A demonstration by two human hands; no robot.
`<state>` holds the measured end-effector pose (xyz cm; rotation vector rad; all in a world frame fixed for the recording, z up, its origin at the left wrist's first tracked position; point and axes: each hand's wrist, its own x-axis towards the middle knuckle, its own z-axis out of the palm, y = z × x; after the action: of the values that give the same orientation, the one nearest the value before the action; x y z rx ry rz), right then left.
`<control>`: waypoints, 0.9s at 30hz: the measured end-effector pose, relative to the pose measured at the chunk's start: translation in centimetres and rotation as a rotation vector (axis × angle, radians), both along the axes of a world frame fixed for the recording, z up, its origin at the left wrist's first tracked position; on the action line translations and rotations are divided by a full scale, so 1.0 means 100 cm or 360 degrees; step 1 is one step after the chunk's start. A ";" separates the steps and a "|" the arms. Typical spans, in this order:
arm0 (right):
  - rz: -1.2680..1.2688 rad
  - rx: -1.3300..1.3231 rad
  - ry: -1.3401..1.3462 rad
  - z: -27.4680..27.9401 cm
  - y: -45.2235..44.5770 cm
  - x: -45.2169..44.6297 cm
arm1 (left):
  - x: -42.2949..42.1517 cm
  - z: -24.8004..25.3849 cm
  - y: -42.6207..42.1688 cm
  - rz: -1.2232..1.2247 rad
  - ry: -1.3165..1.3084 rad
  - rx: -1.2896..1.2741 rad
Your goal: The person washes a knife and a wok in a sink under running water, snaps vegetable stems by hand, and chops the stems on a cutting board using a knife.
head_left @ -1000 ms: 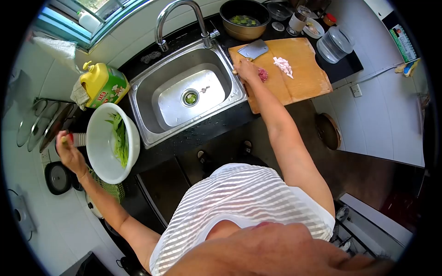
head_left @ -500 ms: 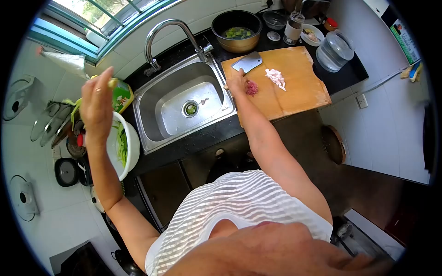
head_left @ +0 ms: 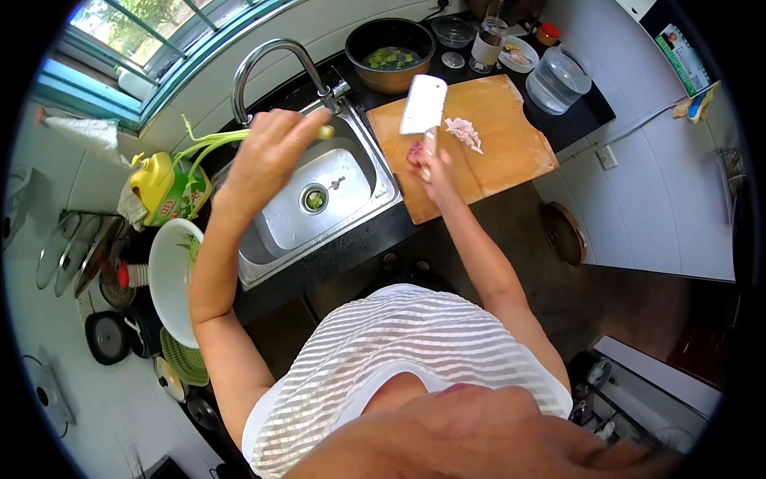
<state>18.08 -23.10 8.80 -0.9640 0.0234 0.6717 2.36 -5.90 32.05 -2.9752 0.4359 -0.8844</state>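
Long green stalks (head_left: 214,141) with leaves are gripped in my left hand (head_left: 271,156), which is raised over the sink (head_left: 377,194). Their cut end points right, and the leafy end hangs by the yellow-green jug. My right hand (head_left: 431,170) is closed round the handle of a cleaver (head_left: 424,105), its blade lifted above the wooden cutting board (head_left: 515,160). Beside that hand lies a small heap of red chopped meat (head_left: 415,152), partly hidden. Pale sliced pieces (head_left: 463,134) rest on the board to the right of the cleaver.
A white basin (head_left: 169,279) with some greens stands left of the sink, near the yellow-green jug (head_left: 159,191). The faucet (head_left: 283,49) arches over the sink. Behind the board are a dark pot (head_left: 389,78) with greens and a clear water container (head_left: 558,80).
My left hand has come rightward from the basin side to over the sink with the stalks. My right hand has picked up the cleaver from the board.
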 end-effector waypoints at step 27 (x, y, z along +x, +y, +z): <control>-0.0332 -0.1016 -0.0249 0.005 -0.314 0.138 | 0.386 -0.278 -0.212 -0.0490 0.0750 -0.0688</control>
<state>31.85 -54.53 9.27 -1.6011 0.2075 0.3931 40.98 -27.05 4.26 -3.5881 0.8234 -0.2900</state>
